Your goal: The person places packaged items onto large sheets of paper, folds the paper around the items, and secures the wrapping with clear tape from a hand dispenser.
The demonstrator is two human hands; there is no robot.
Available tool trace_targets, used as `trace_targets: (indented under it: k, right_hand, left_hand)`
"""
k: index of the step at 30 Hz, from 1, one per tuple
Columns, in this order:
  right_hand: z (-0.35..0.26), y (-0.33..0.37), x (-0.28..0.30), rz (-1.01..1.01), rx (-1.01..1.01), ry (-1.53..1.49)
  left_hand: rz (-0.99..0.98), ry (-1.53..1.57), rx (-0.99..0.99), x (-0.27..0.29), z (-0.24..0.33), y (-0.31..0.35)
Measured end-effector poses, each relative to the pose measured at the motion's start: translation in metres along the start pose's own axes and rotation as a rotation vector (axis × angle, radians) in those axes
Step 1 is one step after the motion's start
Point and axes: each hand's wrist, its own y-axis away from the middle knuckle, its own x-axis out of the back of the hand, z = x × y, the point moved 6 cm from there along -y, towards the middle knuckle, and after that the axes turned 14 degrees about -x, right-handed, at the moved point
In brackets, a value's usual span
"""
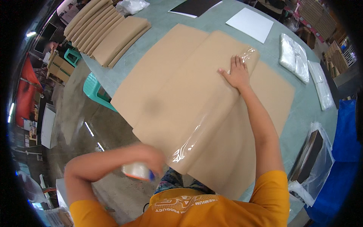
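Observation:
A large sheet of brown kraft paper lies on the table in front of me, its right part folded over into a raised, rounded edge. Shiny clear tape shows along the lower part of that fold, with another glossy patch near its far end. My right hand rests flat near the far end of the fold, fingers spread. Off the near left edge of the paper, my left hand is smeared by motion. It grips what looks like a tape dispenser with a clear roll and orange and blue parts.
Folded brown paper bundles are stacked at the far left. A white board and a black sheet lie at the back. Clear plastic packs sit at the right, above a plastic-wrapped dark stack. A green stool stands left of the table.

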Motion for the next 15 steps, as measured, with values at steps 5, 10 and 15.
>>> trace_targets:
  k: [5, 10, 15]
  right_hand:
    - [-0.007, 0.031, 0.013, 0.101, -0.081, -0.038]
    - [-0.12, 0.177, 0.018, -0.182, 0.32, -0.161]
    - [-0.152, 0.328, 0.045, -0.965, 0.658, -0.343]
  left_hand:
    - [1.144, -0.184, 0.532, 0.078, -0.14, 0.151]
    - [1.553, -0.103, 0.524, 0.025, -0.248, 0.078]
    - [2.018, -0.014, 0.42, -0.055, -0.151, 0.041]
